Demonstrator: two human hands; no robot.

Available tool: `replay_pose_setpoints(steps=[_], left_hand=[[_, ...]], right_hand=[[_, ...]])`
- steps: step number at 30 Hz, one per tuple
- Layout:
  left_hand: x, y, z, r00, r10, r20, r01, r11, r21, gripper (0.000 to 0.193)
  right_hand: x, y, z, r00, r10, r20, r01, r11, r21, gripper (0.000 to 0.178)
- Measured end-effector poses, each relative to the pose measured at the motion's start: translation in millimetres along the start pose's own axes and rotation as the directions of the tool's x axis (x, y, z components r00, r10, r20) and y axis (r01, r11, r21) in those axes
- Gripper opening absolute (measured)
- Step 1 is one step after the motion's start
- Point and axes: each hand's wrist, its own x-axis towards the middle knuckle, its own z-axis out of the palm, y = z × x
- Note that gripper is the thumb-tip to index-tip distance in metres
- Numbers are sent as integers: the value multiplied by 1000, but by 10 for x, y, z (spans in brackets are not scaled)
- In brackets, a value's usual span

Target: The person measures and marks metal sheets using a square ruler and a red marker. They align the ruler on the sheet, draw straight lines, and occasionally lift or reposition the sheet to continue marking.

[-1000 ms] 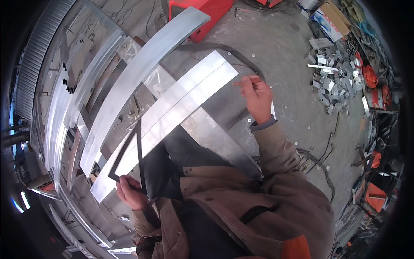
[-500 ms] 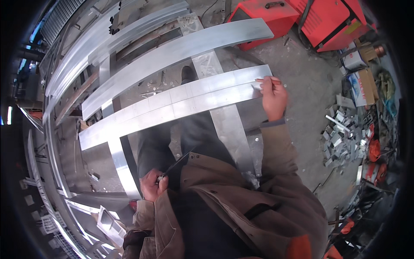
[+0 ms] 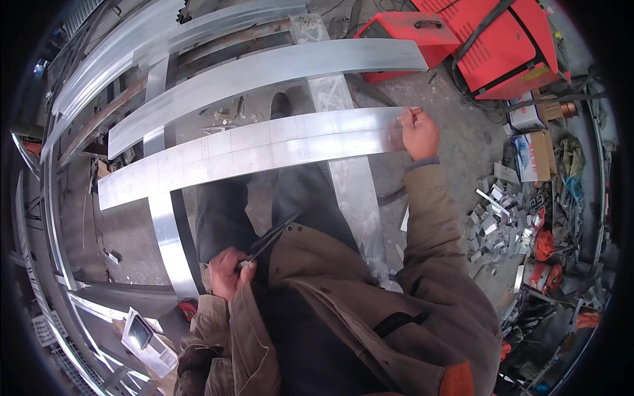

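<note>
A long flat metal bar lies crosswise in front of me, with a line along its length and several thin cross lines. At its right end my right hand is closed in a pinch, fingertips at the bar's edge. Half a second ago a thin reddish pencil-like stick showed in those fingers; now it is mostly hidden. Low by my lap, my left hand is closed around the end of a thin metal tool with a long, narrow dark blade. The blade points up and right across my jacket; its exact kind is unclear.
Metal crosspieces support the bar, and a second flat bar lies beyond it. Red machines stand at the far right. Metal offcuts and an open cardboard box are on the floor at right. A phone lies at lower left.
The view has shifted slightly. My right hand's fingers have curled in at the bar's end, and the stick's tip no longer shows. More of the blade in my left hand is visible.
</note>
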Motion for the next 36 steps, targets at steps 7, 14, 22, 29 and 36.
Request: replay_pose_setpoints(steps=[7, 14, 22, 29, 36], left_hand=[[-11, -117, -25, 998, 54, 24, -52, 996, -73, 35], [-44, -249, -66, 996, 86, 13, -84, 989, -122, 35], [7, -262, -98, 991, 132, -2, -131, 977, -171, 32], [41, -270, -114, 989, 147, 19, -143, 980, -136, 30], [89, -278, -137, 987, 156, 20, -153, 981, -119, 30]], right_hand=[[-125, -714, 296, 989, -6, 150, -21, 983, 181, 23], [-249, -717, 471, 979, -31, 202, 13, 996, 91, 25], [-173, -778, 526, 985, -33, 169, 25, 999, 47, 23], [-364, -1284, 734, 972, 29, 234, -92, 961, 261, 21], [-520, -1917, 1078, 947, -44, 319, -67, 942, 330, 13]])
